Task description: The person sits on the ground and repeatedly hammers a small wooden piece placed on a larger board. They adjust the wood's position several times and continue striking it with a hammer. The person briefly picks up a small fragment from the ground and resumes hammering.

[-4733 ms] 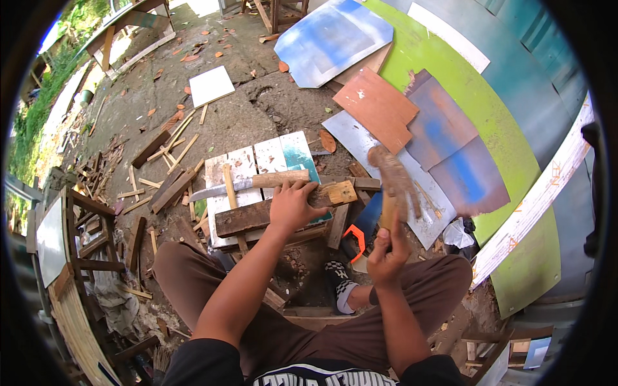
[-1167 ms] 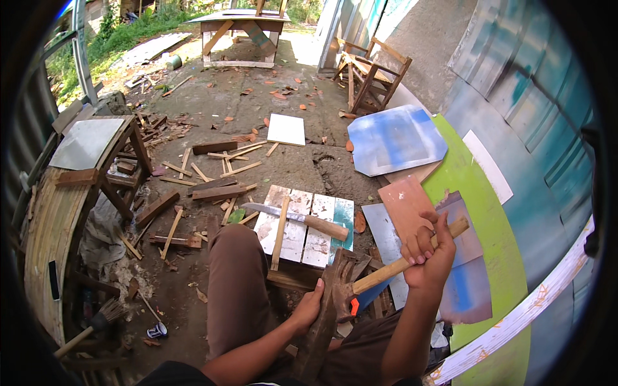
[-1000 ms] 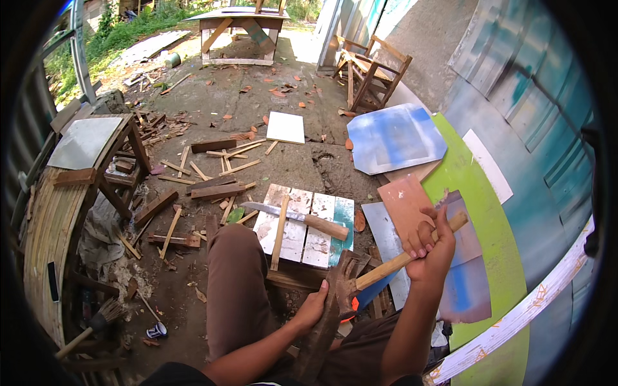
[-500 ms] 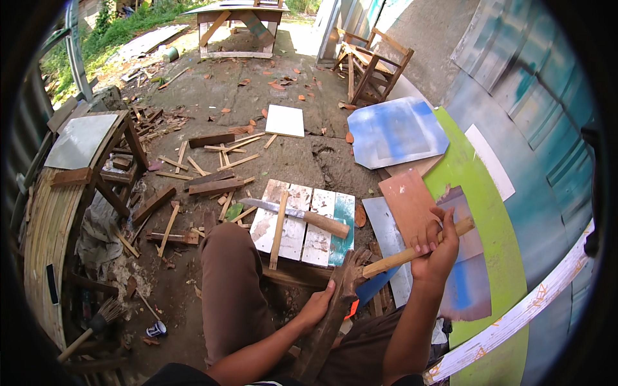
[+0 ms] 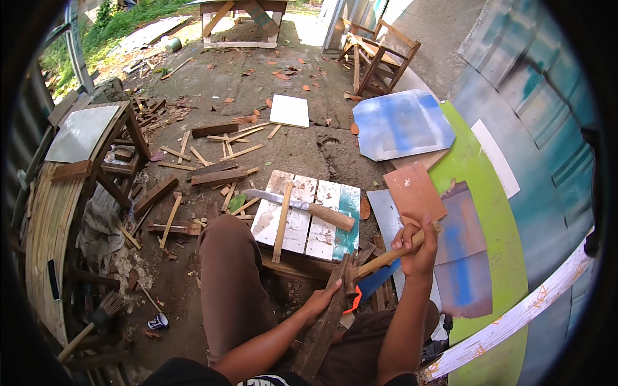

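Observation:
My left hand [image 5: 320, 302] is closed around a dark wooden piece [image 5: 317, 350] that slants up from my lap. In my right hand [image 5: 420, 249] is a light wooden handle [image 5: 381, 262], gripped near its outer end. Its inner end meets the top of the dark piece; whether a tool head sits there I cannot tell. Just beyond my hands, a low white-slatted stool [image 5: 297, 225] with a teal edge bears a large knife [image 5: 328, 215] with a wooden grip. A thin wooden strip [image 5: 281, 231] lies across the knife's blade.
Wood offcuts [image 5: 219, 175] and a white square board [image 5: 290, 110] lie on the ground ahead. To the left are a slatted bench [image 5: 48, 238] and a brush [image 5: 103, 312]. Painted sheets [image 5: 404, 125] lean at right, and a wooden chair [image 5: 380, 58] stands farther back.
My right hand has moved down and left with the handle, its fingers now closed more fully. My left hand still holds the dark piece. The whole view has shifted slightly.

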Available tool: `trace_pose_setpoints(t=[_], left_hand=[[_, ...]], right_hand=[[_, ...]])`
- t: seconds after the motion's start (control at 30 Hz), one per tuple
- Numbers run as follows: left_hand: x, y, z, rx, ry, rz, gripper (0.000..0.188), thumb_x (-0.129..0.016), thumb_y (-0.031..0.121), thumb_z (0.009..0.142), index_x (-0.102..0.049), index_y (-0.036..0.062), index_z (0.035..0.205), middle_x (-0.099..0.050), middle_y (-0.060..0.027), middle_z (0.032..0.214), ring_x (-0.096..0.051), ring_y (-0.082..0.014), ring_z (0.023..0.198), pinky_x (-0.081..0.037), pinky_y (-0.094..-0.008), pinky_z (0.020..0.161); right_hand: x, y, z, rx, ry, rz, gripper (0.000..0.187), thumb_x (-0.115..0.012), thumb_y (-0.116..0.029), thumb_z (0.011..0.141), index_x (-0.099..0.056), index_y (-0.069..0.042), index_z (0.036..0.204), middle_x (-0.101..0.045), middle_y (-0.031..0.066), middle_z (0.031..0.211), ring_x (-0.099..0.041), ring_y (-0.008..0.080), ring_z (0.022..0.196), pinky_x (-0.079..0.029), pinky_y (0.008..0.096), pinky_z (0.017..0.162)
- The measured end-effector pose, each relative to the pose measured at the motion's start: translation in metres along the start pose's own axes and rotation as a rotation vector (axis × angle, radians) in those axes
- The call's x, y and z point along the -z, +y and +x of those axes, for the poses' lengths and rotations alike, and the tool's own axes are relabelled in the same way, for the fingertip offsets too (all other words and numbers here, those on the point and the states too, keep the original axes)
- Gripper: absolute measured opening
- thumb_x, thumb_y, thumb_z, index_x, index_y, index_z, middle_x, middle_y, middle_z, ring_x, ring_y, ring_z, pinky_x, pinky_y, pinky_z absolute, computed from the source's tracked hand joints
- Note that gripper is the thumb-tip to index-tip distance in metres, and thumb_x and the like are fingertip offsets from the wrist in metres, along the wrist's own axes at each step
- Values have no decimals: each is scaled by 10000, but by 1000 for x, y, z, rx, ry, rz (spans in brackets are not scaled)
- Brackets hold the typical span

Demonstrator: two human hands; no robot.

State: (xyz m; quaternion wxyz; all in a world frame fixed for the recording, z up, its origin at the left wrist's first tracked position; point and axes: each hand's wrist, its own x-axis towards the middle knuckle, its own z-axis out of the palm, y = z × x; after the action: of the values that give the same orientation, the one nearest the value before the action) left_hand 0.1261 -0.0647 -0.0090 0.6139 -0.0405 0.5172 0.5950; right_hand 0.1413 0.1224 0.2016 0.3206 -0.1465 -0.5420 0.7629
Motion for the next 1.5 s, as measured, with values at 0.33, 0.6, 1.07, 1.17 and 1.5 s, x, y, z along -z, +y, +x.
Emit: trace_pose_setpoints(t=[0.33,0.6,1.07,1.17,1.5], left_hand=[[6,-11,14,45,-11,-71,746,-709,669,939,-751,-30,1196,-749,-81,1013,-700,-164,850,-561,-327,767],[9,-12,1,36,-2,71,894,-557,760,983,-713,-73,1271,-754,-145,1131,-706,-212,994,-549,-353,905],[8,-13,-2,63,145,238,960,-497,806,976,-756,-96,1176,-764,-222,1080,-723,-284,1036,-532,-395,913],[8,-11,-4,54,130,226,963,-497,808,975,-755,-100,1168,-761,-216,1073,-719,-278,1017,-534,-397,894],[10,-8,-3,103,87,142,942,-514,779,990,-726,-107,1228,-751,-178,1112,-695,-224,1008,-534,-378,899]], right_hand=[[2,6,8,-15,79,-106,424,-547,-329,1118,-667,77,1111,-321,-58,536,-301,53,438,-285,254,430],[1,24,-30,288,193,-65,411,-556,-352,1122,-639,19,966,-306,-59,546,-280,41,442,-258,244,423],[-12,39,-47,406,446,-173,377,-607,-250,1107,-551,-33,804,-333,-47,550,-270,51,430,-227,257,404],[-13,39,-49,431,465,-153,380,-615,-236,1102,-531,-36,789,-337,-43,552,-272,50,430,-218,256,400],[-8,43,-56,459,493,-45,339,-622,-186,1087,-524,-36,799,-349,-40,560,-267,49,429,-206,257,398]])
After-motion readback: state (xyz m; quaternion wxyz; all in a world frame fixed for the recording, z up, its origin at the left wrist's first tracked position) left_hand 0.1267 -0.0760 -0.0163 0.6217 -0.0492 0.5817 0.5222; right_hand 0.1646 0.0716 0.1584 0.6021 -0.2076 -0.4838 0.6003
